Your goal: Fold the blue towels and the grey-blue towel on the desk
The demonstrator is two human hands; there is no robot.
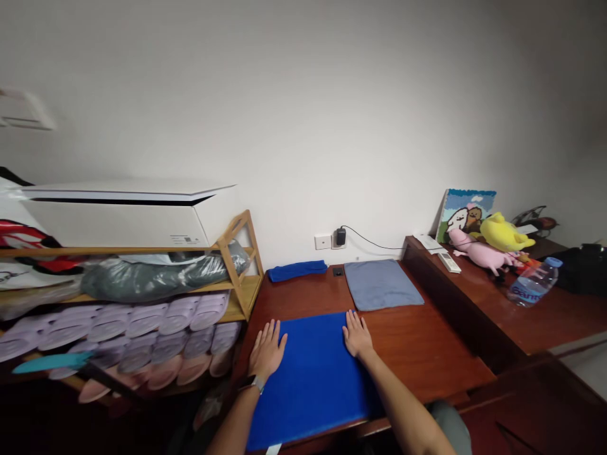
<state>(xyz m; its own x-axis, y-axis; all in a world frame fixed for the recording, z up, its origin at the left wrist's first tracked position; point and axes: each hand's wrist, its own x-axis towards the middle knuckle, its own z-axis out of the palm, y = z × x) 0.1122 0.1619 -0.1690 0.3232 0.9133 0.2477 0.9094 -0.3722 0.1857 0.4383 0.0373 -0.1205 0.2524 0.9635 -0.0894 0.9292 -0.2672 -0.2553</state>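
Note:
A bright blue cloth (pixel 313 379) lies spread flat on the reddish-brown wooden desk (pixel 403 341), its near edge by the desk's front, where a small white tag shows. My left hand (pixel 268 351) rests flat at the cloth's far left corner, fingers stretched out. At the far right corner my right hand (pixel 356 335) lies palm down, fingers extended. Neither hand grips anything. Behind them, a folded blue cloth (pixel 298 270) sits against the wall at the left. To its right a grey-blue cloth (pixel 383 284) is laid out flat.
On the left stands a wooden rack (pixel 246 284) with slippers (pixel 142 319) and a white box (pixel 123 218) on top. A higher side surface on the right holds a pink plush toy (pixel 481 251), a yellow plush (pixel 505 234), a bottle (pixel 533 284) and a remote (pixel 449 263). A charger (pixel 340 237) is plugged into the wall.

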